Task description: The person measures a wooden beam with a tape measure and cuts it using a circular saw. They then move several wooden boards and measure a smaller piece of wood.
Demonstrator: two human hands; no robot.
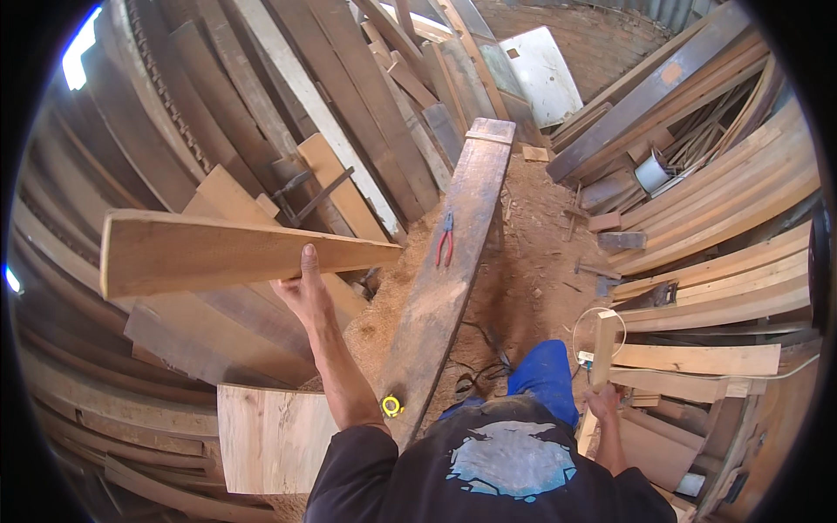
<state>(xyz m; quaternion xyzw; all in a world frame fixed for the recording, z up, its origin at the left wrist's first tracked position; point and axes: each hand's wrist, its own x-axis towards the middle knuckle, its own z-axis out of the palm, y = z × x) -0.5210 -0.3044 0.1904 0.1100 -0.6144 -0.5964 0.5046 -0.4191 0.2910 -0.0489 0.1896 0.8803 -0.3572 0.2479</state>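
My left hand [307,290] grips a long flat wooden board [200,254] at its lower edge, the thumb lying up against its face. The board is raised off to the left, its wide end nearer the left rim. Low on the right, my right hand [603,401] is closed round a narrow wooden strip [602,349] that stands up from the fist. Between my arms runs a worn plank bench [475,174]. On it lie red-handled pliers [445,245] and, at its near end, a yellow tape measure [391,405].
Many boards [349,105] lean along the left wall. Stacked planks [715,192] fill the right side, with a handsaw [649,297] and a hammer [598,269] beside them. A metal clamp [301,196] is at left. Sawdust [536,261] covers the floor; a pale cable [724,376] runs at right.
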